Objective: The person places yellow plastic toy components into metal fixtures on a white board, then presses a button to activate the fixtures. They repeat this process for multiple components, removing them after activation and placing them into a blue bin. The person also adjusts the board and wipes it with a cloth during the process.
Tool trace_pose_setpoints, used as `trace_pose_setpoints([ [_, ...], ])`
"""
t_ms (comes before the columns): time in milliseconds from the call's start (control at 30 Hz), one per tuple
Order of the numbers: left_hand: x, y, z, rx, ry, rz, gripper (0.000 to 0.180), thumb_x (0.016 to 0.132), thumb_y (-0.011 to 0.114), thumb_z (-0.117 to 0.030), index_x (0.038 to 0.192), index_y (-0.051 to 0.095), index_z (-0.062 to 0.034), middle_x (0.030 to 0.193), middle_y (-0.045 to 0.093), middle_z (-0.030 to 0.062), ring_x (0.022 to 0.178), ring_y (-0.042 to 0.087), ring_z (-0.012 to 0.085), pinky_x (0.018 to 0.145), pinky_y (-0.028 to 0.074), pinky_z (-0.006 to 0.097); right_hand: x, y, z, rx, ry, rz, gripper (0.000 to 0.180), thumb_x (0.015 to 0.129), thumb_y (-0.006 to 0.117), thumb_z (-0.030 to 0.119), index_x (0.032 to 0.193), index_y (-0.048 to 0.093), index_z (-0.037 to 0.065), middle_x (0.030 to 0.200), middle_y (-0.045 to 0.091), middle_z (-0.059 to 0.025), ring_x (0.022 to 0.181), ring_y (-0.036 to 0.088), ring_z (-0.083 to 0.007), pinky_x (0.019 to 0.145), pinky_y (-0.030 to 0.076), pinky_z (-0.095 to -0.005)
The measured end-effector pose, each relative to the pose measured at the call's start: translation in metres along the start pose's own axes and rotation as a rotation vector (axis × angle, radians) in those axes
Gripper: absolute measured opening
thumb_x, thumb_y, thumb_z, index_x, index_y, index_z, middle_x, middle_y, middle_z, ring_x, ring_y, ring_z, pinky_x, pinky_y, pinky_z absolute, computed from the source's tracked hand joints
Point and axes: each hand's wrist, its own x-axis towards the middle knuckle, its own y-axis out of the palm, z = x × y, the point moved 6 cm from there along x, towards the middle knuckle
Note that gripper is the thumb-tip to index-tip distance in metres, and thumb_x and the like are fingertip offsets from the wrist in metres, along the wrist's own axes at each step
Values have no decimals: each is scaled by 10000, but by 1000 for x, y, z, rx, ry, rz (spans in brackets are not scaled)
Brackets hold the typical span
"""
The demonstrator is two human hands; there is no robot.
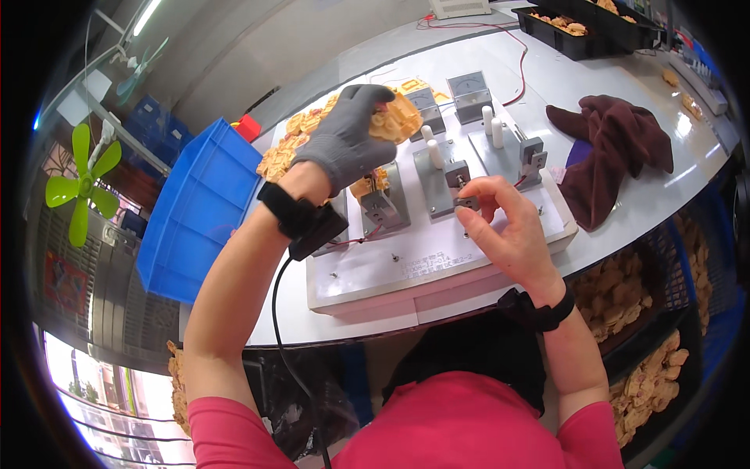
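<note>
My left hand (349, 139), in a grey glove, is closed on a yellow-orange plastic part (397, 119) above the far side of a test fixture. The fixture is a white board (367, 273) carrying grey metal clamp blocks and white upright pegs (498, 131). My bare right hand (508, 230) pinches a small grey metal clamp block (466, 202) at the front of the middle station between thumb and fingers. Under my left hand, another yellow part (369, 184) sits in the left station's clamp (381, 209). Two panel meters (469, 87) stand behind the stations.
A pile of yellow parts (280, 159) lies left of the fixture, beside a tilted blue bin (199, 207). A dark brown cloth (617, 156) is at the right. Black trays (574, 35) of parts stand at the far right. A green fan (83, 187) is at the left.
</note>
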Motion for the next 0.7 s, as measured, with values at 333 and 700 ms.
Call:
trace_pose_setpoints([
  [333,-3,10,-40,-102,146,144,571,826,698,-116,1362,502,-110,1271,574,173,1121,595,326,974,489,390,0,-2,0,-6,-20,-24,229,853,727,124,1057,638,70,825,565,-29,655,466,-111,608,429,-256],
  [700,-37,11,-43,93,159,226,715,860,683,-103,1507,381,-126,1422,509,200,1299,498,369,1085,411,405,-1,1,5,-53,-25,-73,222,872,706,108,1073,627,55,902,608,-58,711,532,-131,673,468,-274],
])
